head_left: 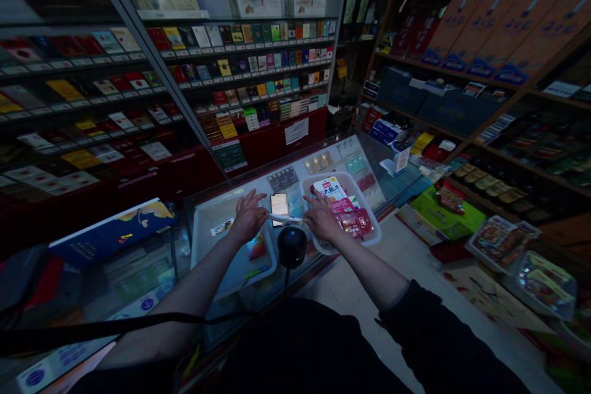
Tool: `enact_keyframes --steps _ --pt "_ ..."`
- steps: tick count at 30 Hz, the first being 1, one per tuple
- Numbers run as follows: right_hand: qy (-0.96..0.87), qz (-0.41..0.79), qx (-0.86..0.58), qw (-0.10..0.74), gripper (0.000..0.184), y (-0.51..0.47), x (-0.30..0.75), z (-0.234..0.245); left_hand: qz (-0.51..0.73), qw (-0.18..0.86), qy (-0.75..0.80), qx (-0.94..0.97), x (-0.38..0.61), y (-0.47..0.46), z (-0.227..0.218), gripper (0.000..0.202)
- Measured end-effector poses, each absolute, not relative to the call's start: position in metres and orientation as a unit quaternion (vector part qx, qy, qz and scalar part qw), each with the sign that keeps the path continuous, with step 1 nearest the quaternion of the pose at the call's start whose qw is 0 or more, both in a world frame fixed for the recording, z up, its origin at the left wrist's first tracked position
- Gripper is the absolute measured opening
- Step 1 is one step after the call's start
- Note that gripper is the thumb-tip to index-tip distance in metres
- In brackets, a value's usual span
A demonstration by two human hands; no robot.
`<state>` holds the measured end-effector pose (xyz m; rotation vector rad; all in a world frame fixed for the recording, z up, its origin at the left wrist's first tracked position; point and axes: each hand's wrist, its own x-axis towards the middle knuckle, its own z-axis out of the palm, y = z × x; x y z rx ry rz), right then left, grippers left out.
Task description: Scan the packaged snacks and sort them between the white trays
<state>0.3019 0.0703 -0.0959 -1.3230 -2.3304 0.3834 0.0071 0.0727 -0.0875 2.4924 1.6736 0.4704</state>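
Note:
My left hand (249, 215) and my right hand (322, 218) meet over a glass counter (295, 181) and hold a thin white strip (285, 219) stretched between them. The left hand hovers over a white tray (212, 221) with a small card and a red packet in it. The right hand lies on the rim of a second white tray (341, 178) filled with red and pink packets (351, 218). A lit phone (279, 204) lies on the counter between the trays, just behind the strip. A round black device (292, 247) stands right below the strip.
Shelves of cigarette packs (258, 68) fill the wall behind the counter. A blue box (115, 231) lies on the counter at left. At right, wooden shelves (462, 74) carry cartons, and baskets of snacks (521, 258) stand by the tiled floor aisle (415, 271).

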Motion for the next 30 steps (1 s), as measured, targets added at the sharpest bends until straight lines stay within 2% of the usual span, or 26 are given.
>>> enact_keyframes --steps 7,19,24,30 --pt "-0.811 0.163 -0.498 0.260 0.015 0.071 0.323 -0.085 0.177 0.078 0.552 0.811 0.028 0.082 -0.076 0.022" --pt "-0.719 0.218 -0.561 0.348 0.015 0.095 0.406 -0.084 0.267 0.202 0.510 0.793 0.110 0.108 -0.054 0.017" --pt "-0.671 0.219 -0.594 0.385 0.014 0.091 0.430 -0.089 0.273 0.248 0.490 0.790 0.142 0.119 -0.052 0.023" --pt "-0.534 0.232 -0.668 0.463 0.016 0.088 0.456 -0.109 0.266 0.245 0.499 0.788 0.166 0.129 -0.053 0.032"
